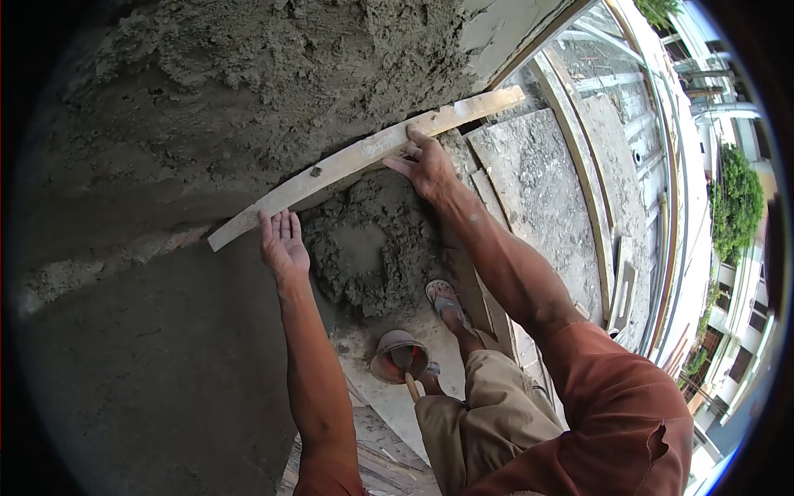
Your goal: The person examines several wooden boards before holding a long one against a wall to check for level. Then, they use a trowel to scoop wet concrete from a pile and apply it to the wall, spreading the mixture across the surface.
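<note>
View: head, the only one.
Item: one long wooden board [356, 157], pale, narrow, flat-faced; appears bowed, perhaps through the wide lens.
Location: slantwise along the lower edge of rough wet mortar [248, 83], above a heap of mortar [405, 273]; one end lower left, the other upper right, near the planks [538, 174].
Condition: pale face smeared; one small dark clump [316, 172] adhering towards the left part.
Left hand [285, 244]: palm up, fingers extended, grip wide rather than closed; fingertips at the lower edge, near the lower-left end.
Right hand [428, 169]: loosely spread, grip wide; one digit against the face, right of the middle, other fingers below the edge.
Weight: judged light to moderate; length makes it awkward for one hand.
Stiffness: judged fairly stiff across its width, with some flex likely along its length.
Surface feel: judged gritty when dry, slippery where wet mortar coats it.
Fragility: low for the wood; the soft mortar beside it would mark far sooner.
Best hold: both long edges, hands well apart either side of the middle, fingers clear of the clump.
Nearby: bucket [380, 368] with a wooden handle [412, 387] projecting; sandalled foot [447, 299] beside the heap.
</note>
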A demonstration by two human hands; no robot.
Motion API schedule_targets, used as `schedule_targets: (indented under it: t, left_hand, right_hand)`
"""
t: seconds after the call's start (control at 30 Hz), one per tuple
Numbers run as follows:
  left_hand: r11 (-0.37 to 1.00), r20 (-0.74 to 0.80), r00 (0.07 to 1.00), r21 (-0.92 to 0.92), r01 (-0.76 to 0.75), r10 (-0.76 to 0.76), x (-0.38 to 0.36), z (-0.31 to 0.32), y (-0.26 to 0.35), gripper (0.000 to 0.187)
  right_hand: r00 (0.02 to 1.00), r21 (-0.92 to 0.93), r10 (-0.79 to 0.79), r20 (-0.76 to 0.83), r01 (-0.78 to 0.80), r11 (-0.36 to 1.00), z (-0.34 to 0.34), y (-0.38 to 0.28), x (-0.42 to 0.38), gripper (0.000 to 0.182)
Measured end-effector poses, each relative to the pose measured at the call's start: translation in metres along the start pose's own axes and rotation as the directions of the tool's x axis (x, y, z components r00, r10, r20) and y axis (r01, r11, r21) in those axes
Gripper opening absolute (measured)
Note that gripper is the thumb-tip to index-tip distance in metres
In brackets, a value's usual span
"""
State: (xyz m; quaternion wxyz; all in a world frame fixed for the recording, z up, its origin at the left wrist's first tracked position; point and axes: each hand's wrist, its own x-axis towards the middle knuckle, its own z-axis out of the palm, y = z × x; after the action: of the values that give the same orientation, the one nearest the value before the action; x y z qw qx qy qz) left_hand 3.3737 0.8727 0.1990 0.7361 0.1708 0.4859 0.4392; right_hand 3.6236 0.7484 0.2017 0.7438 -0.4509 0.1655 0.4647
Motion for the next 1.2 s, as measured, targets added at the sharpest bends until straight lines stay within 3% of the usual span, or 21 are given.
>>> schedule_targets:
  t: [0.23, 0.33, 0.57, 0.87, 1.03, 1.1, 1.2]
  left_hand:
    - [0.995, 0.017, 0.997, -0.065, 0.070, -0.069, 0.031, -0.030, -0.033, 0.071]
    - [0.991, 0.015, 0.998, -0.122, 0.055, -0.053, 0.024, -0.024, -0.027, 0.071]
    - [0.967, 0.037, 0.999, -0.252, 0.042, -0.034, 0.001, -0.005, 0.009, 0.063]
    - [0.981, 0.026, 0.999, -0.188, -0.040, 0.046, -0.040, 0.027, 0.057, 0.067]
    - [0.987, 0.045, 0.999, -0.161, -0.021, 0.029, -0.027, 0.018, 0.049, 0.064]
    - [0.985, -0.067, 0.998, -0.171, 0.010, -0.022, -0.023, 0.017, 0.044, 0.064]
    - [0.983, -0.045, 0.999, -0.184, 0.018, -0.027, -0.021, 0.018, 0.045, 0.064]
  right_hand:
    - [0.999, 0.052, 0.021, 0.049, -0.024, 0.998, -0.039, 0.026, 0.038, 0.041]
    - [0.991, 0.060, -0.038, 0.125, 0.030, 0.998, -0.036, 0.022, 0.028, 0.039]
    - [0.994, 0.049, -0.032, 0.105, 0.027, 0.998, -0.007, -0.001, -0.008, 0.039]
    - [0.992, 0.019, -0.077, 0.097, 0.076, 0.997, 0.033, -0.028, -0.055, 0.043]
    - [0.997, -0.011, -0.051, 0.052, 0.051, 0.999, 0.027, -0.025, -0.047, 0.044]
    - [0.997, 0.025, 0.020, 0.080, -0.022, 0.999, 0.022, -0.020, -0.036, 0.044]
    - [0.999, 0.015, 0.003, 0.054, -0.004, 1.000, 0.022, -0.020, -0.039, 0.043]
